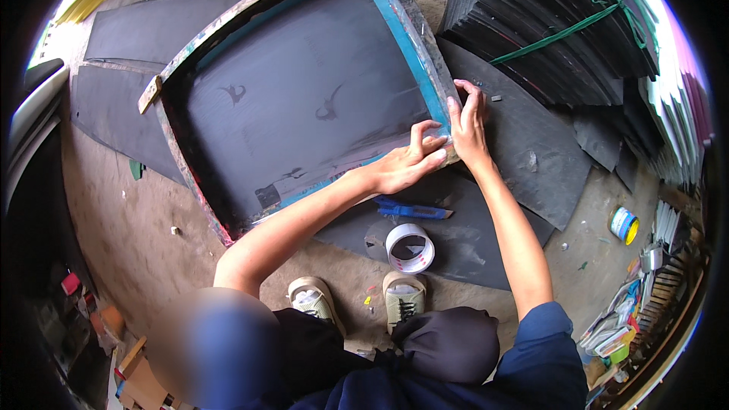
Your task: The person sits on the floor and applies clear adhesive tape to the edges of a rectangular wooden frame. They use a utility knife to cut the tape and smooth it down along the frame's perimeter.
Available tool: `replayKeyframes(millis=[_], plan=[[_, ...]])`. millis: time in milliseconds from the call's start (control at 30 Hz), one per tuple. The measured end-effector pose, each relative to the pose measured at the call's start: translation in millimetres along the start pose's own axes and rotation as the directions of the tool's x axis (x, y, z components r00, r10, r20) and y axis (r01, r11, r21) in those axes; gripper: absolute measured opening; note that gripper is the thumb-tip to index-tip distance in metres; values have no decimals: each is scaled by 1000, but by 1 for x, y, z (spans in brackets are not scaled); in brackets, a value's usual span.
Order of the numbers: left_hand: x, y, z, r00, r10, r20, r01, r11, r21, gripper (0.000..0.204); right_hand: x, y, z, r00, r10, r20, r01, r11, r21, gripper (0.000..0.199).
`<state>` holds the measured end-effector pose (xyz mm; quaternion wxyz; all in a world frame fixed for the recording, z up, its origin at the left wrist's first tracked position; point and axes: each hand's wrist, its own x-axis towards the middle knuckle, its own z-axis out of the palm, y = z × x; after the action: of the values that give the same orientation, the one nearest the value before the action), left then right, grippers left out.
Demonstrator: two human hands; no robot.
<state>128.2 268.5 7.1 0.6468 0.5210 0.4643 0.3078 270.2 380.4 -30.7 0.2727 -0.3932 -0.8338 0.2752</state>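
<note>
A wooden screen printing frame (414,23) with dark mesh and blue-taped inner edges lies tilted across the floor in front of me. My left hand (410,163) reaches over its near rail close to the right corner, index finger bent and fingertips pressed at the corner. Just beside it, my right hand (469,125) curls around the outside of the same corner. Any small thing between the fingertips is too small to make out. A blue utility knife (414,209) and a white roll of tape (410,248) lie on a dark sheet (471,247) nearer to me.
Stacks of black sheets (524,30) tied with green string stand at the far right. A small blue and yellow can (624,225) lies at the right, near a cluttered rack (645,311). More dark sheets (121,102) lie left of the frame. My shoes (402,300) are close below.
</note>
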Motion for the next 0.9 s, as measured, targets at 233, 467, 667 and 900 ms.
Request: replayKeyframes(millis=[233, 467, 667, 900], plan=[[14, 18, -5, 992, -123, 33, 117, 984, 134, 57, 1, -4, -2, 1000, 23, 16, -22, 1000, -19, 29], [30, -10, -19, 955, 69, -288, -64, 998, 24, 33, -1, 7, 4, 992, 45, -115, -37, 997, 66, 27], [54, -18, -13, 824, 410, -392, 82, 597, 798, 50, -2, 9, 9, 983, 107, -148, -84, 985, 150, 25], [62, -20, -11, 797, 383, -467, 124, 654, 747, 44, -2, 8, 7, 985, 90, -150, -73, 991, 115, 26]])
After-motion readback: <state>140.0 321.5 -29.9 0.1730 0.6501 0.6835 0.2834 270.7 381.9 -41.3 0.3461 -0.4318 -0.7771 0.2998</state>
